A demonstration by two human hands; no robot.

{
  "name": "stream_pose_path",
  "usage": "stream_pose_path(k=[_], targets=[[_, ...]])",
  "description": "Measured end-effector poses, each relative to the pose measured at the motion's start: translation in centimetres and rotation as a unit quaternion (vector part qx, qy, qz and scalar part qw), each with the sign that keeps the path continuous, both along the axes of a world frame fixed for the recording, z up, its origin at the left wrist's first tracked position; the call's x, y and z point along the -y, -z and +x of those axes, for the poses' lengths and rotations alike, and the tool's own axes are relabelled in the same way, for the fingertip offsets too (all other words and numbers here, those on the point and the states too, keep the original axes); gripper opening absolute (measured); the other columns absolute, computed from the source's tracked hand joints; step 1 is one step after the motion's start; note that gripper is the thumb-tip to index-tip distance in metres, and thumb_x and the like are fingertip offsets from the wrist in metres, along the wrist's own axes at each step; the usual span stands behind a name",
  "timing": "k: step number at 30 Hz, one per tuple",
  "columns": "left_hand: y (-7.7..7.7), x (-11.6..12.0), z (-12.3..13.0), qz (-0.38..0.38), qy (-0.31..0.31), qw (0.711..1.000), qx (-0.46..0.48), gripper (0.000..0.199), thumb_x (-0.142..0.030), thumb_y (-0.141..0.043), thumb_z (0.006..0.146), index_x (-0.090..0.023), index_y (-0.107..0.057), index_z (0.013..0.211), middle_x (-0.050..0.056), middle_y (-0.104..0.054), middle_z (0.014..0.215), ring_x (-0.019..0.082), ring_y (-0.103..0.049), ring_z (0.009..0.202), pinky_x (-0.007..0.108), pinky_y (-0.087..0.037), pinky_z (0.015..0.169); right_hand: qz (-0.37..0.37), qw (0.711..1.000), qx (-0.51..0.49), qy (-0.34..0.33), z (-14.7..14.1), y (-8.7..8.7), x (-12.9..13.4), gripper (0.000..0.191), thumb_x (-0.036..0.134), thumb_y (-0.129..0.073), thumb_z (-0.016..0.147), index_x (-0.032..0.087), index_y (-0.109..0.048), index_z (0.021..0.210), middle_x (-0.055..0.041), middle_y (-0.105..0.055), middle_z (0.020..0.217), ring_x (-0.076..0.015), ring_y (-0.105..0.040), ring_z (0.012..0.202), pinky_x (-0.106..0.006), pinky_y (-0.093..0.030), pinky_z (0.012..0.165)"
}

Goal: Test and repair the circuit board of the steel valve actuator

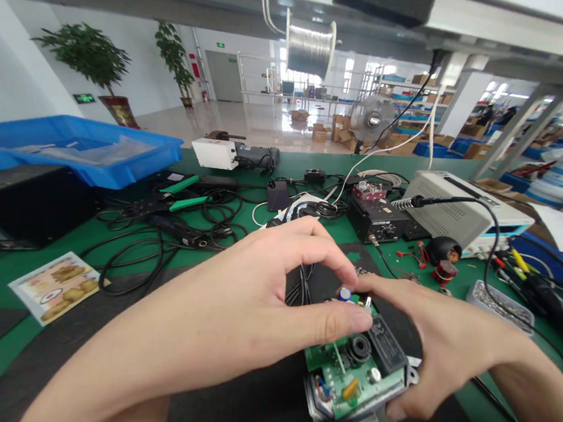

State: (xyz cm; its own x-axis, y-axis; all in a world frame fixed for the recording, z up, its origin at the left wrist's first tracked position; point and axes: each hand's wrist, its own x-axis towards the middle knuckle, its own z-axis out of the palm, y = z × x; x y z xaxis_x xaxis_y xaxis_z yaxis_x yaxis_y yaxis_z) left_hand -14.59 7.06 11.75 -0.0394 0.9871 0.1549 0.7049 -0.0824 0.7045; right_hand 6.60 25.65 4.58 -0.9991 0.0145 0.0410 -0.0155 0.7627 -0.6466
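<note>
Head view: near, right of middle, a green board (364, 382) has parts (359, 348) on, its case (355, 411) not covered yet. Right hand (438, 339) grips the case; left hand (276, 285) curls half open above. Can't tell if it pinches anything.

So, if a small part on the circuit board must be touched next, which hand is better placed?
Probably the left hand: it reaches over the circuit board, close to the blue cylindrical part. The right hand holds the casing at its side, so it seems better for steadying.
</note>
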Motion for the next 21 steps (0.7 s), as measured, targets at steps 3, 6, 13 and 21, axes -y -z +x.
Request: stream_pose_path(k=[3, 6, 13, 21], targets=[[0.0, -0.2, -0.1, 0.011, -0.007, 1.000, -0.002, 0.019, -0.052, -0.072, 0.089, -0.038, -0.074, 0.102, -0.004, -0.070, 0.113, 0.017, -0.066, 0.099, 0.028, -0.055, 0.082, -0.016, 0.999, -0.014, 0.031, -0.6, 0.1, 0.3, 0.104, 0.045, -0.093, 0.053, 0.031, -0.049, 0.145, -0.0048, -0.065, 0.136, -0.0293, -0.067, 0.117, -0.034, -0.052, 0.099], [0.0, -0.4, -0.2, 0.019, -0.017, 1.000, -0.013, 0.015, -0.049, -0.069, 0.092, -0.037, -0.074, 0.101, -0.005, -0.070, 0.111, 0.015, -0.065, 0.099, 0.026, -0.054, 0.084, -0.027, 0.998, -0.028, 0.052, -1.2, 0.2, 0.6, 0.100, 0.041, -0.093, 0.053, 0.029, -0.052, 0.142, -0.0043, -0.068, 0.131, -0.0286, -0.068, 0.112, -0.034, -0.053, 0.096], [0.2, -1.1, -0.5, 0.047, -0.054, 0.997, -0.031, 0.022, -0.042, -0.056, 0.101, -0.030, -0.074, 0.096, -0.004, -0.072, 0.103, 0.015, -0.064, 0.095, 0.025, -0.051, 0.078, -0.097, 0.992, -0.030, 0.071, -2.2, 1.0, 0.4, 0.093, 0.037, -0.094, 0.057, 0.026, -0.054, 0.140, -0.0038, -0.068, 0.129, -0.0275, -0.067, 0.111, -0.036, -0.052, 0.098], [0.9, -1.8, -0.6, 0.066, -0.079, 0.994, -0.022, 0.025, -0.046, -0.056, 0.100, -0.030, -0.075, 0.100, -0.003, -0.072, 0.104, 0.017, -0.065, 0.095, 0.028, -0.050, 0.081, -0.319, 0.941, -0.064, 0.097, -3.4, 3.9, -1.8, 0.074, 0.032, -0.088, 0.073, 0.022, -0.054, 0.139, -0.0076, -0.064, 0.140, -0.0297, -0.061, 0.129, -0.043, -0.046, 0.110]])
